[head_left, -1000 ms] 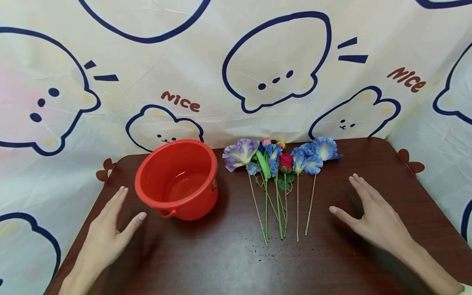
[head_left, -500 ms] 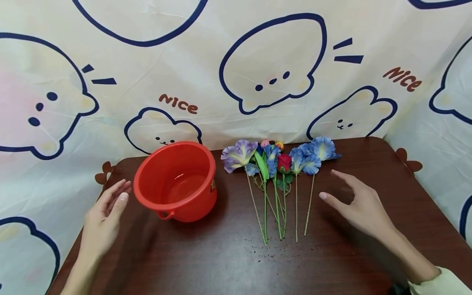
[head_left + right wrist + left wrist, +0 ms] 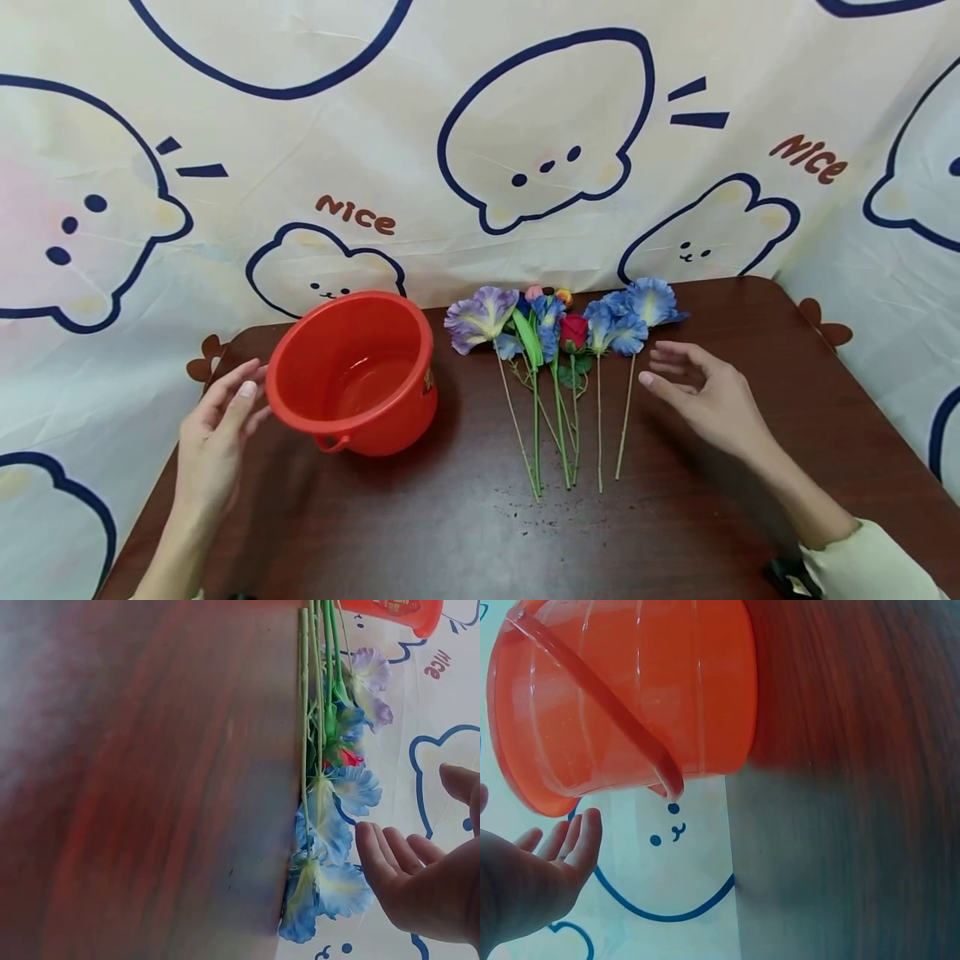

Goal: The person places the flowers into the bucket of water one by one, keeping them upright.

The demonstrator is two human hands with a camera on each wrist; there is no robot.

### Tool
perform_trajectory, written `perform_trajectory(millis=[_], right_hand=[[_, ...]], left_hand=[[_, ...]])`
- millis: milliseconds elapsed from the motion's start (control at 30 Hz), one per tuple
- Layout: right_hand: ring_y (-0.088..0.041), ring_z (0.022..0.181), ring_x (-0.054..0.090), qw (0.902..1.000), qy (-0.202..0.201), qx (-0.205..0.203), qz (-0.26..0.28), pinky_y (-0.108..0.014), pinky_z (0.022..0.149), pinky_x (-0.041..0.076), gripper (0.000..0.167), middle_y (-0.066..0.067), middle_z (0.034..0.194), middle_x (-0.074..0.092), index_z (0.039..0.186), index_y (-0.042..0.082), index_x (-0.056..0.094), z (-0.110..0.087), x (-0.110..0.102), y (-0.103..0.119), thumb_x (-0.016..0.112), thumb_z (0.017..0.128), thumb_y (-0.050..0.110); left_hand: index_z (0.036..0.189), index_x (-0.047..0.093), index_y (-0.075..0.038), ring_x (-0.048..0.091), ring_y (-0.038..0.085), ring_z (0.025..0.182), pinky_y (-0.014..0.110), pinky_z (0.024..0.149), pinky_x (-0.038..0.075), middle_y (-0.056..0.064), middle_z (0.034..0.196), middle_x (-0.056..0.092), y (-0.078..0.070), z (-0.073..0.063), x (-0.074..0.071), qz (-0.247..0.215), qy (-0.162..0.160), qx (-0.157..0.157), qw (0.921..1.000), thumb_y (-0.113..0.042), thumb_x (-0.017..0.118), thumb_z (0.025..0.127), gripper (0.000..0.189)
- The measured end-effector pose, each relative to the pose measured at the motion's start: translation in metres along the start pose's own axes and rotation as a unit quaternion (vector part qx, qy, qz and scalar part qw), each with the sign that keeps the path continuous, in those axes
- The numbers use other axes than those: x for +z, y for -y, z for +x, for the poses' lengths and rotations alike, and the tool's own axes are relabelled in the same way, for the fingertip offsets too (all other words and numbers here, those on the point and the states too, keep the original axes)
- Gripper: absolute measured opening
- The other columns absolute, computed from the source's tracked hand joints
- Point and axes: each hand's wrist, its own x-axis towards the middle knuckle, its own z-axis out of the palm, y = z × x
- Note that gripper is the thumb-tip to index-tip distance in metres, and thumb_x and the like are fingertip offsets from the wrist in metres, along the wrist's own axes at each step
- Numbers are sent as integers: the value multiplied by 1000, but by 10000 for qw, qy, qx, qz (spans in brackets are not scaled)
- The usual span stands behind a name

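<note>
My left hand (image 3: pixel 212 446) is beside the left rim of a red plastic bucket (image 3: pixel 397 423), its fingers loosely bent and holding nothing. The left wrist view shows a gap between the fingers and the bucket wall (image 3: pixel 652 667), with the bucket's handle (image 3: pixel 607 705) hanging down its side. To the right of the blue artificial flowers (image 3: pixel 651 302), my right hand (image 3: pixel 708 404) hovers with relaxed fingers and nothing in them. In the right wrist view its fingertips are near the blue petals (image 3: pixel 341 889); contact cannot be told. A red rose (image 3: pixel 573 331) and a purple flower (image 3: pixel 480 318) lie farther left.
The dark brown table (image 3: pixel 420 533) has rounded back corners. Small dark crumbs (image 3: pixel 525 514) lie below the stem ends. A printed cloth (image 3: pixel 540 117) hangs directly behind the table and along both sides. A black object (image 3: pixel 791 577) sits by the right sleeve.
My left hand has moved in toward the bucket's rim, its fingers bending. My right hand has moved left toward the blue flowers. The bucket and flowers stay put; the head view has shifted slightly.
</note>
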Motion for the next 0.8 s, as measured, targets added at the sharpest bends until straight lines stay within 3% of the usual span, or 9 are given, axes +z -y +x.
perform_trajectory(millis=[133, 267, 467, 700, 800], right_hand=[[-9, 110, 77, 9999, -44, 155, 59, -6, 80, 55, 56, -17, 134, 75, 145, 8, 62, 5, 1, 0, 72, 104, 43], [16, 99, 67, 9985, -57, 329, 437, -11, 79, 59, 55, -19, 131, 74, 144, 3, 62, 10, 4, -2, 72, 104, 41], [0, 101, 77, 9885, 116, 719, 1328, -26, 82, 67, 59, -20, 130, 70, 146, -3, 56, 18, 10, -9, 72, 104, 35], [-3, 101, 77, 9749, 353, 926, 1994, -32, 85, 68, 62, 3, 113, 73, 148, -7, 53, 28, 15, -8, 72, 105, 32], [-5, 101, 78, 9711, 506, 937, 2138, -35, 87, 68, 61, 6, 111, 73, 148, -8, 52, 33, 21, -2, 72, 105, 31]], left_hand=[[152, 57, -8, 73, 3, 109, 12, 88, 61, -6, 135, 67, 2, 1, 2, -295, -1, 46, 9996, -10, 58, 110, 42], [148, 61, -8, 74, 6, 105, 14, 86, 62, -2, 132, 67, 4, 2, 4, -550, -1, 67, 9985, -7, 58, 110, 39], [149, 60, -6, 75, 7, 107, 17, 86, 64, -1, 131, 69, 5, 1, 7, -686, 31, 57, 9976, -4, 60, 108, 41], [150, 59, -7, 76, 7, 108, 18, 85, 64, -1, 129, 70, 5, 2, 9, -639, -33, -48, 9979, -4, 63, 106, 44], [149, 60, -8, 76, 7, 106, 18, 84, 64, 0, 127, 70, 6, 1, 9, -674, -89, -53, 9977, -3, 63, 106, 43]])
